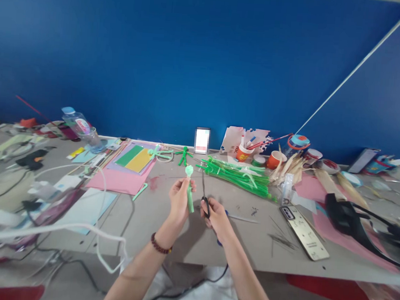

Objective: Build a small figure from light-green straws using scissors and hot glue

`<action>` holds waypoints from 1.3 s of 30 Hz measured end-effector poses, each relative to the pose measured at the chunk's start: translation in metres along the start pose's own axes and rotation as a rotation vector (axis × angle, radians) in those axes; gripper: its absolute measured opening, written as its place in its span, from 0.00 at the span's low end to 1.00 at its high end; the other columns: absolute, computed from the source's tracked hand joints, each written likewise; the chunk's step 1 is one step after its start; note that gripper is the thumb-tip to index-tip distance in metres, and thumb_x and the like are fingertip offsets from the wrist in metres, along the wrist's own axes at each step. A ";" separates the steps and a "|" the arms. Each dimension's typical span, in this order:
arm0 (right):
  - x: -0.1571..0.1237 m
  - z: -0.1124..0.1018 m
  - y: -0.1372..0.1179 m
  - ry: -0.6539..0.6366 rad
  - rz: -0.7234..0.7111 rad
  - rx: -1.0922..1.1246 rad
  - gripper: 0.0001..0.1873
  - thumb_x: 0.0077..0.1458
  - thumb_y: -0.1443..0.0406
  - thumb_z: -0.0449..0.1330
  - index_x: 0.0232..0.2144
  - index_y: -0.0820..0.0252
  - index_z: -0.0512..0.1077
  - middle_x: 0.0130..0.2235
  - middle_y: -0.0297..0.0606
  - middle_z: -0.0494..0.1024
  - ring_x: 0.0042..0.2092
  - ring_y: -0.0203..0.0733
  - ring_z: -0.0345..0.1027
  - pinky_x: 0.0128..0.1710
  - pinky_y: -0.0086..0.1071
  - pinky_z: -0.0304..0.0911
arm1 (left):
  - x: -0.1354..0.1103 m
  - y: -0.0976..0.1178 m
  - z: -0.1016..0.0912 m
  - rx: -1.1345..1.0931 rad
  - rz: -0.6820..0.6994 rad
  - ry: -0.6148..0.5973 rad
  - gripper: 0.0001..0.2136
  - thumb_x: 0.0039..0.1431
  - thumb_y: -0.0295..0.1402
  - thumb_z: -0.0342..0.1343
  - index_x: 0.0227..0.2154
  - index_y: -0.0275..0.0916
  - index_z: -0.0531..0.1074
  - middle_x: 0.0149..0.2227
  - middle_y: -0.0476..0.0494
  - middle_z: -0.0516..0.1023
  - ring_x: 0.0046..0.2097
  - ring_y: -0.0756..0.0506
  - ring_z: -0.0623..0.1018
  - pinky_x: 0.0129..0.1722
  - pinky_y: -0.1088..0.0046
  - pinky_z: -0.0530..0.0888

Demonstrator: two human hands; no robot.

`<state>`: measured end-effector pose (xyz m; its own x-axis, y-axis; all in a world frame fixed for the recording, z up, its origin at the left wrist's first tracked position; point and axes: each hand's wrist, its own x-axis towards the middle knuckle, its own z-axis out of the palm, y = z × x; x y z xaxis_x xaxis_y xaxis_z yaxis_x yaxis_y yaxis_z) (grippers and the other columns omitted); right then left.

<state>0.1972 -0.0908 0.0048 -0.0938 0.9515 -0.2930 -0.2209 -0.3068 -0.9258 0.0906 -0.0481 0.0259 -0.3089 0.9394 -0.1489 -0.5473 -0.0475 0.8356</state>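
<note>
My left hand point(179, 198) is closed around a pale green straw piece point(189, 186) with a rounded top, held upright above the table. A bead bracelet circles that wrist. My right hand point(217, 215) grips black-handled scissors point(205, 197), blades pointing up, just right of the straw and apart from it. Beyond both hands lies a bundle of green straws point(242, 175) in clear wrap. A small green stick figure point(183, 155) stands further back.
Pink, green and yellow paper sheets point(130, 165) lie at left with a water bottle point(81, 128) and white cables point(78, 228). At right are a phone point(304, 230), a black glue gun point(344, 215), orange cups point(274, 159) and corn husks. The table edge point(280, 269) runs near me.
</note>
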 end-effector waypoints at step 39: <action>0.053 -0.004 -0.015 -0.034 0.049 0.008 0.25 0.40 0.46 0.63 0.24 0.60 0.61 0.18 0.26 0.67 0.12 0.22 0.47 0.09 0.19 0.38 | 0.040 -0.012 0.006 -0.015 0.043 -0.017 0.10 0.45 0.37 0.62 0.22 0.36 0.69 0.23 0.49 0.72 0.24 0.53 0.70 0.27 0.77 0.68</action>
<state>0.1990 -0.0355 0.0023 -0.1374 0.9342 -0.3293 -0.2229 -0.3531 -0.9086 0.0893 -0.0076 0.0129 -0.3193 0.9419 -0.1039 -0.5453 -0.0930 0.8330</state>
